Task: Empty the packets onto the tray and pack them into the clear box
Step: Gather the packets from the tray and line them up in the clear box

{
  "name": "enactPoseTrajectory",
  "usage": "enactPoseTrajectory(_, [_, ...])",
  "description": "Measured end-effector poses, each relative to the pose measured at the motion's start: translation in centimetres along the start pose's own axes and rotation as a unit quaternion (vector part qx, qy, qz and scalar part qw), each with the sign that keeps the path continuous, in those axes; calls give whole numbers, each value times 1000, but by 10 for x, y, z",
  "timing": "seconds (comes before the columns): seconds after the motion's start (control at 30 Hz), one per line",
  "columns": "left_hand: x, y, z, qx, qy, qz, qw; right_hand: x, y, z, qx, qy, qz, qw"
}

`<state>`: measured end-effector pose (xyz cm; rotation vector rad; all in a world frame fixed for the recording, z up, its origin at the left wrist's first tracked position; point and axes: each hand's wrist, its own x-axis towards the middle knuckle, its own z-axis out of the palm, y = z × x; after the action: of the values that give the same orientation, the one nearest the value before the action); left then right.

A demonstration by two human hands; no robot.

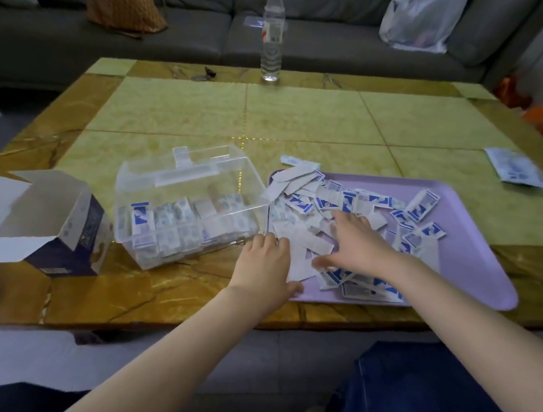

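Observation:
A lilac tray [476, 256] lies on the table at the right, covered with several small white-and-blue sachets [421, 205]. Left of it stands a clear plastic box [191, 212] with a lid and handle, partly filled with rows of the same sachets. My left hand [266, 264] rests palm down at the tray's near left corner, fingers spread, touching white sachets. My right hand [355, 242] lies flat on the pile in the tray, fingers apart. Whether either hand grips a sachet is hidden under the palms.
An opened cardboard carton [49, 219] lies at the table's left edge. A water bottle [273, 32] stands at the far edge, a flat foil packet [516, 166] lies at the right. A sofa with bags runs behind the table; my knees are below.

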<state>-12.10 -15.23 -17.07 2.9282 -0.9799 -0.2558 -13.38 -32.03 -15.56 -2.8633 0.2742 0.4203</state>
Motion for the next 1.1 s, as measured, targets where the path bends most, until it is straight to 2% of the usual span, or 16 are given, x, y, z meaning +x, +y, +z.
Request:
enactPoseTrajectory(0.1, [7,5,-3,12,0,-47,999,4,-5,0,46,0,-12,999])
enactPoseTrajectory(0.2, [14,8,-8,-19,-28,-80,996,11,-10,2,132,-6,17,991])
enactPoseTrajectory(0.4, [20,8,-11,-42,-58,-75,995,17,-15,2,210,-49,20,976])
enactPoseTrajectory(0.53, [20,5,-8,-47,-49,-81,994,17,-15,2,183,-40,3,982])
enactPoseTrajectory(0.63, [17,4,-9,-59,-27,-76,995,17,-10,3,177,-4,-4,984])
enactPoseTrajectory(0.8, [17,1,-17,-83,12,-47,995,15,-2,-9,215,52,-5,975])
enactPoseTrajectory(0.97, [22,2,-21,-76,58,0,995,5,-8,-13,133,0,-50,990])
enactPoseTrajectory(1.1, [24,0,-21,-76,92,4,993,-9,-12,-8,79,-6,-100,992])
